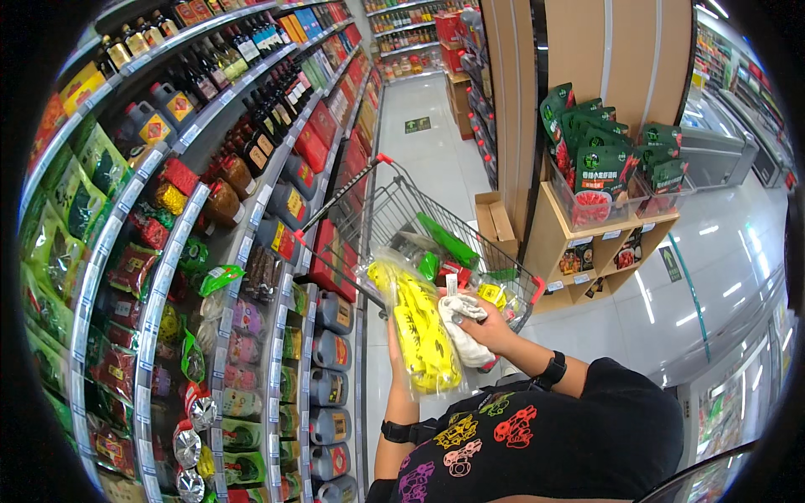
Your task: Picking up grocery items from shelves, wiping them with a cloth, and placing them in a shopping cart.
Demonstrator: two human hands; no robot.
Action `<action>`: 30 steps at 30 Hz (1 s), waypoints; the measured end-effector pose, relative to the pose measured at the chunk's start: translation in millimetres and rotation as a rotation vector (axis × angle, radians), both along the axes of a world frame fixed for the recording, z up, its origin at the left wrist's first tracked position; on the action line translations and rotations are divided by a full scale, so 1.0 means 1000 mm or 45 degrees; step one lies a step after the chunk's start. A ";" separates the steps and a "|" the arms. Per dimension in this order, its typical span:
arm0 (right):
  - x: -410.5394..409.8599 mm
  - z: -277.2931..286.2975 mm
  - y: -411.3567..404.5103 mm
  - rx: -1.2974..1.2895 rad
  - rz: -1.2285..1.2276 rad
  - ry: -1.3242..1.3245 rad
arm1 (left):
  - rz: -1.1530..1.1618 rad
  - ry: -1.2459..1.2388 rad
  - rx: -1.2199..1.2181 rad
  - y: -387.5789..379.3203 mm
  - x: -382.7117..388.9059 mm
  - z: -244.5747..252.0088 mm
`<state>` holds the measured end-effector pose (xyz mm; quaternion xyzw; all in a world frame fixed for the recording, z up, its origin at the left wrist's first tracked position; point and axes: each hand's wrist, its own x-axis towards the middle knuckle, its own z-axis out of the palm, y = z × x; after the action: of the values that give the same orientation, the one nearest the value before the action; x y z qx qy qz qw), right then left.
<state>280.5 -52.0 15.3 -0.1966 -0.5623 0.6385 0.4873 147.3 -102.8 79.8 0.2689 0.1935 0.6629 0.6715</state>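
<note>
In the head view my left hand (395, 352) supports a long clear plastic package of bright yellow packets (418, 327) from its left side and below; most of its fingers are hidden behind it. My right hand (481, 324) grips a bunched white cloth (462, 336) with a small white tag, close against the package's right side. Both hands are over the near end of a wire shopping cart (409, 192) with red corner pieces. Inside the cart lie a green item (446, 239), red packaging, a yellow-labelled bag (494, 294) and other clear-wrapped goods, partly covered by what I hold.
Left, shelves hold bottles, grey jugs (330, 352) and bagged goods (242, 371). A wooden stand (541, 251) with green pouches (597, 170) is right of the cart, beside a panelled pillar (572, 56). An opened cardboard box (495, 220) sits at the pillar's foot; a tiled aisle (409, 94) runs ahead.
</note>
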 end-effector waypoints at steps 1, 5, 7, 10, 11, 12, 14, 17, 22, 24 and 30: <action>0.000 0.001 0.000 0.033 -0.081 0.003 | -0.075 -0.027 0.012 0.000 -0.001 0.000; 0.001 0.008 0.004 0.343 -0.298 -0.204 | -0.168 -0.112 0.003 -0.002 -0.003 -0.011; 0.003 0.014 -0.001 0.387 -0.421 -0.286 | -0.192 -0.134 -0.018 -0.001 -0.001 -0.019; 0.002 0.007 -0.001 0.426 -0.504 -0.271 | -0.206 -0.156 -0.047 -0.006 -0.002 -0.031; -0.001 0.009 -0.002 0.314 -0.524 -0.176 | -0.193 -0.155 -0.055 -0.009 -0.002 -0.034; -0.001 0.006 -0.002 0.324 -0.525 -0.180 | -0.183 -0.158 -0.063 -0.009 -0.003 -0.037; -0.003 -0.003 0.001 0.163 -0.532 -0.234 | -0.140 -0.164 -0.067 -0.014 -0.005 -0.045; 0.000 -0.008 0.008 0.178 -0.622 -0.371 | -0.116 -0.157 -0.079 -0.018 -0.005 -0.056; 0.010 0.021 0.011 0.423 -0.984 -0.561 | -0.310 -0.105 -0.052 -0.026 0.000 -0.068; 0.010 0.037 0.010 0.389 -0.978 -0.546 | -0.488 -0.059 -0.019 -0.027 0.001 -0.071; 0.011 0.041 0.004 0.678 -0.912 -0.591 | -0.687 -0.158 -0.018 -0.025 0.006 -0.076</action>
<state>292.0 -47.8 56.4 -0.3828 -0.6965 0.2049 0.5713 153.7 -127.7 3.5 0.2648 0.0783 0.4740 0.8361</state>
